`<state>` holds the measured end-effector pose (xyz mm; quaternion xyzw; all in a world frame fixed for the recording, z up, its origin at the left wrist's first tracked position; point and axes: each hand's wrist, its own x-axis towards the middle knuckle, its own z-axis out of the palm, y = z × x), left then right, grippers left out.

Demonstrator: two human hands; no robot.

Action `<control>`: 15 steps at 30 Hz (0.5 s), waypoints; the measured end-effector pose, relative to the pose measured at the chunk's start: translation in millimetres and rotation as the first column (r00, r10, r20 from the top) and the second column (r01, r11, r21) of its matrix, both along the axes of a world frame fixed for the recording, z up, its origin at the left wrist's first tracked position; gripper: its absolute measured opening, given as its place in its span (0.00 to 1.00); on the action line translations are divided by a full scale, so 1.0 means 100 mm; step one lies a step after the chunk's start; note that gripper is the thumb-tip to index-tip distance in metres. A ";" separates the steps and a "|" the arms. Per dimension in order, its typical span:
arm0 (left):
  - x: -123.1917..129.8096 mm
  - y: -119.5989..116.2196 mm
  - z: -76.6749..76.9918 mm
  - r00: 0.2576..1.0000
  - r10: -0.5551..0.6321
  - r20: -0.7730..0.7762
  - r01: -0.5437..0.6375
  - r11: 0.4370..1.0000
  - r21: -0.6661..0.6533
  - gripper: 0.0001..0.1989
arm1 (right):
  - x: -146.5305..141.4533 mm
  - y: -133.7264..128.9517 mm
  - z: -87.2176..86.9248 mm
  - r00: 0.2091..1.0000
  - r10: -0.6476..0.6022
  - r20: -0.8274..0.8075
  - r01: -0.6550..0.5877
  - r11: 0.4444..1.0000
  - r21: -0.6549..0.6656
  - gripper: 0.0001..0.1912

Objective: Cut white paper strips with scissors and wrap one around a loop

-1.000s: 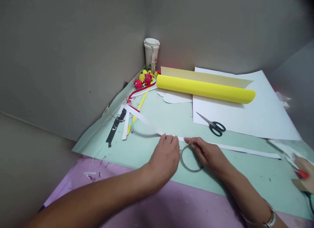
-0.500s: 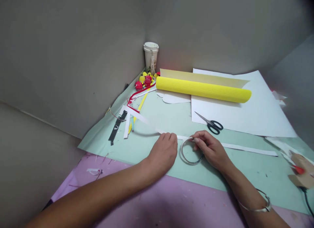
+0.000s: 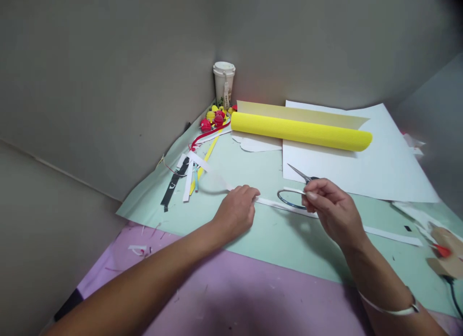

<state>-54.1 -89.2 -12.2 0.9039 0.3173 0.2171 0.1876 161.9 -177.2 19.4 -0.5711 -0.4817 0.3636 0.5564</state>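
Observation:
My left hand [image 3: 237, 208] is closed on a long white paper strip [image 3: 267, 201], which runs out on both sides of it across the green sheet. My right hand [image 3: 331, 208] pinches a thin ring [image 3: 284, 202] between thumb and fingers. The ring looks tilted, held over the strip, with a pale section along its upper edge. Just behind my right hand lie the scissors [image 3: 299, 173]; their blades show while the handles are mostly hidden by my fingers.
A yellow corrugated roll [image 3: 300, 132] lies on white paper [image 3: 390, 172] at the back. Left of it are a white lidded cup [image 3: 223, 77], red and yellow balls [image 3: 211, 121] and a black strip [image 3: 175, 186]. At the right sits a brown tool with a cord [image 3: 446, 266].
My right hand has lifted and moved right with the ring, which has tipped flatter. My left hand has shifted slightly left along the strip. The scissors' handles have become mostly covered.

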 end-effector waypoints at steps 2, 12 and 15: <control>0.01 0.01 -0.01 1.000 0.013 0.021 -0.012 1.000 -0.011 0.12 | -0.08 0.00 0.03 0.987 0.024 0.159 -0.024 1.000 -0.004 0.06; -0.03 0.05 0.11 0.983 0.055 0.177 0.004 0.947 -0.320 0.14 | -0.36 0.05 -0.14 0.902 0.162 0.400 -0.150 0.987 -0.060 0.05; -0.04 0.06 0.14 0.975 0.090 0.205 -0.002 0.918 -0.396 0.14 | -0.36 0.05 -0.13 0.889 0.174 0.424 -0.170 0.984 -0.049 0.04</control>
